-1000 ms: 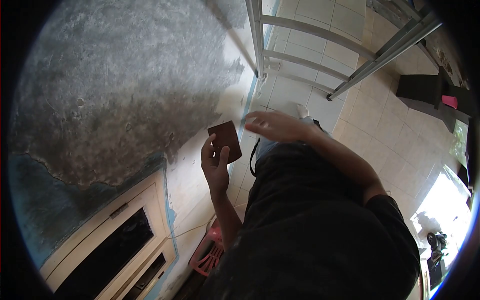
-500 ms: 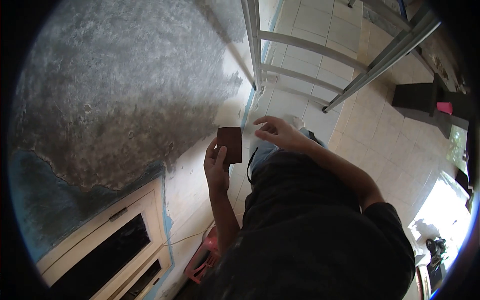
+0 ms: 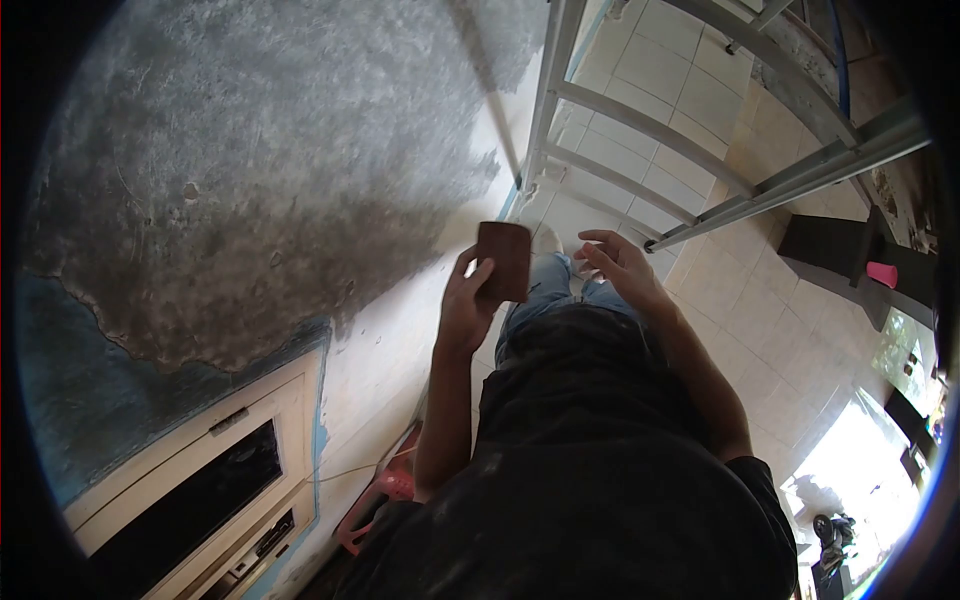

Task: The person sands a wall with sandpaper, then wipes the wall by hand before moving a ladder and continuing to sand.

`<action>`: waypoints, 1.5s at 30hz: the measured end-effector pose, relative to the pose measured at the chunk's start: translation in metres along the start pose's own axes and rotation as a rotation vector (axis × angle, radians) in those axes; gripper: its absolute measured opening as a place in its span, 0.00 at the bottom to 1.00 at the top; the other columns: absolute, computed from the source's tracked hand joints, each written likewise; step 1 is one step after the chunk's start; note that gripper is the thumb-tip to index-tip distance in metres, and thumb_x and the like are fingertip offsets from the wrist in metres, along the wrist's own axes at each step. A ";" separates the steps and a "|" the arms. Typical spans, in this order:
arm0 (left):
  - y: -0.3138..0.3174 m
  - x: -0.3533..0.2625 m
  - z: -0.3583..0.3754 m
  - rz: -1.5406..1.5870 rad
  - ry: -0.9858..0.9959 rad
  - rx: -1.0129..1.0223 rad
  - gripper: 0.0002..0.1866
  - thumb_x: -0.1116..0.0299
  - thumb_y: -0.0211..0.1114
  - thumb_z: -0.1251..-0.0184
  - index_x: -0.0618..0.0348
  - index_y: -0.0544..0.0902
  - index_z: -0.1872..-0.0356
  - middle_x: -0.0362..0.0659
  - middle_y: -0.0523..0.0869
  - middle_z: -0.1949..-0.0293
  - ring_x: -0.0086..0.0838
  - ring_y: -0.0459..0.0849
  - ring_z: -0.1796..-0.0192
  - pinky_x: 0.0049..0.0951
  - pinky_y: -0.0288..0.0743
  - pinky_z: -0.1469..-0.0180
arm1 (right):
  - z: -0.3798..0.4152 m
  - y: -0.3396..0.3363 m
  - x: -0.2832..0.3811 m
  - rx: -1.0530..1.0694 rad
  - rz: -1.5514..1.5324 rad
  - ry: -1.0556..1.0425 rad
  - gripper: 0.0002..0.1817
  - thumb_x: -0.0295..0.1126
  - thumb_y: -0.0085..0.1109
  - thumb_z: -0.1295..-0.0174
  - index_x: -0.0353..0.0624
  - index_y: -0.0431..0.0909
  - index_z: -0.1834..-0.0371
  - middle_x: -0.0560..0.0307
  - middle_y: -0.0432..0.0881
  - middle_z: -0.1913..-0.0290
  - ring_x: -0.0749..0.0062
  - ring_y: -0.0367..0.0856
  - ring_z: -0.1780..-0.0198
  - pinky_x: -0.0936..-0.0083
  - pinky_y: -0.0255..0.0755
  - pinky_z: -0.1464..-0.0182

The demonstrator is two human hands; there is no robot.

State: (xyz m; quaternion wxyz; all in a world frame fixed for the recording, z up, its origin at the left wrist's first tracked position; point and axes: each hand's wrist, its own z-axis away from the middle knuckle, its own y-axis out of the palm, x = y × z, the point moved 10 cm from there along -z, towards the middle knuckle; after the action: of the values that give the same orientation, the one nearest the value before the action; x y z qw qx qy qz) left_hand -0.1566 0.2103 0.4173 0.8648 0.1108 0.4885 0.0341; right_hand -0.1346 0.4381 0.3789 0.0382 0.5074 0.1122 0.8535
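Observation:
My left hand (image 3: 467,308) grips a flat reddish-brown sheet (image 3: 505,262), its thumb across the front and its fingers behind. The sheet is slightly bent and held in the air beside the wall. To the right of it, my right hand (image 3: 618,268) is raised in front of my legs with its fingers apart and bent, holding nothing. A gap lies between this hand and the sheet. On the left, the wall (image 3: 280,170) shows rough grey and brown plaster with white and blue paint at its edges.
A metal ladder (image 3: 650,127) stands ahead on the tiled floor (image 3: 640,65). At the lower left is a cream frame (image 3: 300,400) with dark panes, and near it a red object (image 3: 395,484). A pink cup (image 3: 881,274) rests on dark furniture (image 3: 825,250) at right.
My left hand has moved right and slightly up with the sheet. My right hand has also shifted right. The view has turned, so the ladder appears farther right.

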 end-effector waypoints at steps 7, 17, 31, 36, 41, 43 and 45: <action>0.056 -0.016 -0.015 0.120 -0.223 0.199 0.23 0.68 0.59 0.24 0.69 0.66 0.35 0.53 0.81 0.44 0.34 0.84 0.46 0.32 0.81 0.44 | -0.012 0.051 0.035 0.017 -0.209 -0.031 0.32 0.54 0.48 0.24 0.35 0.72 0.34 0.50 0.81 0.44 0.70 0.79 0.45 0.71 0.75 0.45; 0.006 -0.023 -0.049 -0.271 -0.021 0.172 0.22 0.64 0.65 0.27 0.69 0.75 0.40 0.52 0.86 0.50 0.29 0.85 0.48 0.29 0.78 0.44 | -0.041 0.065 0.039 0.018 0.105 -0.021 0.24 0.48 0.51 0.24 0.35 0.80 0.43 0.57 0.86 0.56 0.76 0.81 0.52 0.76 0.74 0.48; -0.034 -0.011 -0.069 -0.502 -0.045 0.121 0.29 0.59 0.65 0.27 0.64 0.69 0.32 0.52 0.82 0.40 0.35 0.81 0.39 0.32 0.76 0.39 | -0.070 0.063 0.004 -0.384 -0.004 0.014 0.23 0.48 0.57 0.27 0.35 0.82 0.48 0.57 0.87 0.61 0.80 0.81 0.60 0.77 0.76 0.57; -0.092 -0.024 -0.079 -0.616 0.074 0.013 0.19 0.64 0.64 0.26 0.65 0.78 0.42 0.50 0.86 0.49 0.32 0.85 0.46 0.30 0.77 0.42 | -0.058 0.058 -0.004 -0.491 -0.045 0.069 0.24 0.49 0.55 0.26 0.35 0.82 0.50 0.60 0.85 0.63 0.81 0.79 0.61 0.77 0.75 0.56; -0.143 -0.021 -0.092 -0.475 0.044 -0.080 0.18 0.65 0.64 0.26 0.68 0.79 0.44 0.51 0.86 0.49 0.32 0.84 0.45 0.30 0.75 0.41 | -0.047 0.033 -0.018 -0.616 -0.095 -0.003 0.24 0.49 0.55 0.26 0.36 0.82 0.50 0.61 0.84 0.62 0.82 0.78 0.60 0.79 0.73 0.54; -0.147 -0.030 -0.091 -0.468 0.068 -0.090 0.18 0.65 0.64 0.26 0.68 0.79 0.43 0.51 0.86 0.48 0.32 0.84 0.44 0.29 0.75 0.40 | -0.041 0.023 -0.017 -0.677 -0.111 0.002 0.24 0.50 0.55 0.26 0.36 0.83 0.50 0.61 0.84 0.61 0.82 0.77 0.59 0.79 0.72 0.54; -0.150 -0.039 -0.091 -0.438 0.083 -0.108 0.18 0.64 0.63 0.25 0.69 0.79 0.43 0.51 0.86 0.48 0.32 0.84 0.44 0.29 0.75 0.40 | -0.038 0.015 -0.013 -0.723 -0.114 -0.032 0.24 0.50 0.55 0.27 0.38 0.83 0.48 0.63 0.84 0.61 0.82 0.77 0.58 0.78 0.73 0.53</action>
State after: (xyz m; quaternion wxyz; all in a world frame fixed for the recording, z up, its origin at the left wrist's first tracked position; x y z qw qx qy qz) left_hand -0.2622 0.0726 0.3711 0.8354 -0.0458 0.5335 -0.1239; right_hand -0.1604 0.4150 0.3539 0.2645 0.4673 -0.1692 0.8265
